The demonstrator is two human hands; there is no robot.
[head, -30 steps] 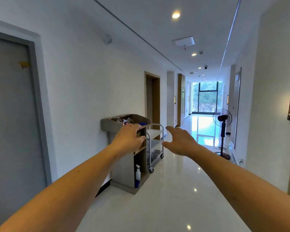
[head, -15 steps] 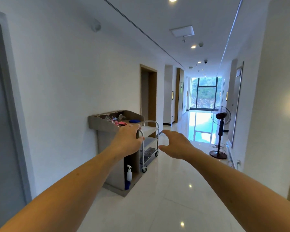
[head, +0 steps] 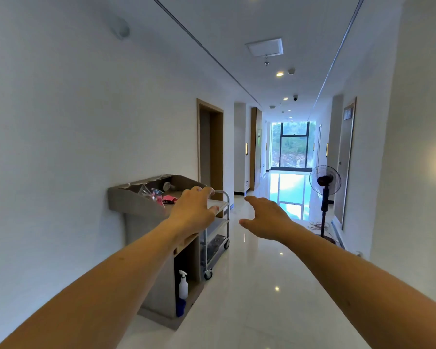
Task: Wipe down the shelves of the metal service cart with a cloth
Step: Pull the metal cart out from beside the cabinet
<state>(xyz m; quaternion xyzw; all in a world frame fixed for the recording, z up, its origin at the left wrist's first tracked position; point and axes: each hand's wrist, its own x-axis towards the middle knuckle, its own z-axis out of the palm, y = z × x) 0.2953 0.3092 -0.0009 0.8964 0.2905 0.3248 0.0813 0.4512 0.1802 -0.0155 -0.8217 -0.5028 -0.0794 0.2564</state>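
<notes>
Hands reach down hotel corridor toward cart

Both bare arms stretched forward along a glossy white-tiled hallway. The left hand [head: 195, 212] and right hand [head: 264, 217] were spread open, holding nothing. Beyond the left hand's fingertips stood the silver three-shelf metal service cart [head: 218, 238], just past a grey housekeeping station [head: 146, 222] against the wall.

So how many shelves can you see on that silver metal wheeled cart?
3: top shelf by the left hand, middle shelf, bottom shelf near the wheels. The hand hides part of the cart.
</notes>
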